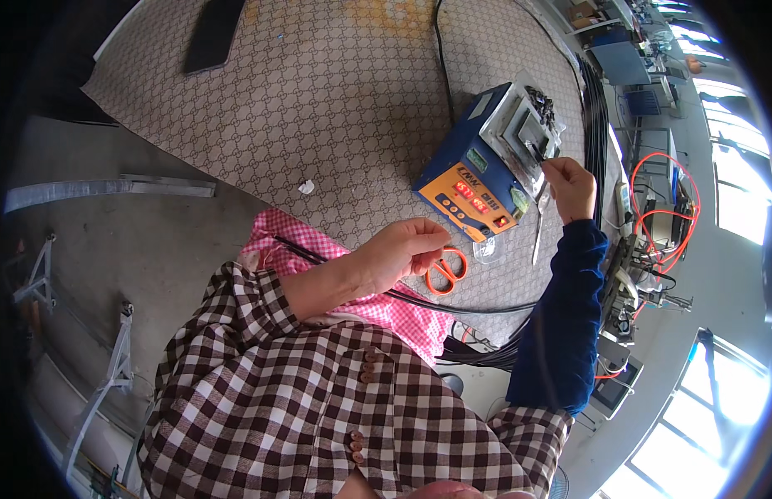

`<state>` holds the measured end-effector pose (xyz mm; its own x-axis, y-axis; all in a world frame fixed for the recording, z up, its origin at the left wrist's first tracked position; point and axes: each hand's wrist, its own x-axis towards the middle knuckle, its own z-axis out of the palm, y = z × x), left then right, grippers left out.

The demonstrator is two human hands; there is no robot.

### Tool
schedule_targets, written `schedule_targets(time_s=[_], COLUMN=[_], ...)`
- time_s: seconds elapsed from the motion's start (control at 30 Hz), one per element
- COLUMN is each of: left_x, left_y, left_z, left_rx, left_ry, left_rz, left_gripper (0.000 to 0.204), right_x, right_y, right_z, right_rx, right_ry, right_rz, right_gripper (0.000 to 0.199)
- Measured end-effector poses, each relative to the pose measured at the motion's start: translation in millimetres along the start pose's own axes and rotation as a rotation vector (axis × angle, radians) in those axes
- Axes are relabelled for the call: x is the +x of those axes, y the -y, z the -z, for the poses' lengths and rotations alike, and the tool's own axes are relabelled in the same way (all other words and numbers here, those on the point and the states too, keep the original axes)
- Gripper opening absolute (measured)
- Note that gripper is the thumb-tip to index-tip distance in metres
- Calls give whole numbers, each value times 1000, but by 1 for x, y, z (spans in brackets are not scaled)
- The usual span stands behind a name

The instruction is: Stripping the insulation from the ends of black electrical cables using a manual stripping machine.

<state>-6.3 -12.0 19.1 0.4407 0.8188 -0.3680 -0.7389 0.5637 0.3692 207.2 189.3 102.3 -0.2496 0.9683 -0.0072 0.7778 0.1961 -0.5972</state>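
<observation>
My right hand (571, 190) reaches over the right side of a blue box with an orange front panel, which looks like a solder pot (465, 204). Its fingers are pinched at the edge of the square metal well (531, 133) on top; a small dark tip shows there, too small to name. In front of the box, my left hand (406, 252) is closed, thumb pressed to forefinger; whatever it may hold is hidden. Just beside it lie orange-handled scissors (438, 281), partly covered. Black cables (469, 310) pass beneath my left wrist.
Dark scraps (542, 104) sit on the box's far top edge. A tweezer-like metal tool (538, 233) lies right of it. The patterned tablecloth (319, 108) carries a white scrap (306, 187) and a black flat piece (214, 35). Bundled black cables (599, 116) line the right edge. Pink checked cloth (411, 320) covers my lap.
</observation>
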Motion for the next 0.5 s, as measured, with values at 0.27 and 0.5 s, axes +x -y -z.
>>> schedule_targets(time_s=[0.27,0.5], left_x=[1,2], left_y=[1,1], left_z=[1,0], left_rx=[-3,1], left_ry=[27,14], left_rz=[-11,-3], left_gripper=[13,13], right_x=[-1,3], right_y=[2,6], right_z=[4,9], right_rx=[-32,-56], right_ry=[-18,4], right_rz=[47,82], right_gripper=[13,13])
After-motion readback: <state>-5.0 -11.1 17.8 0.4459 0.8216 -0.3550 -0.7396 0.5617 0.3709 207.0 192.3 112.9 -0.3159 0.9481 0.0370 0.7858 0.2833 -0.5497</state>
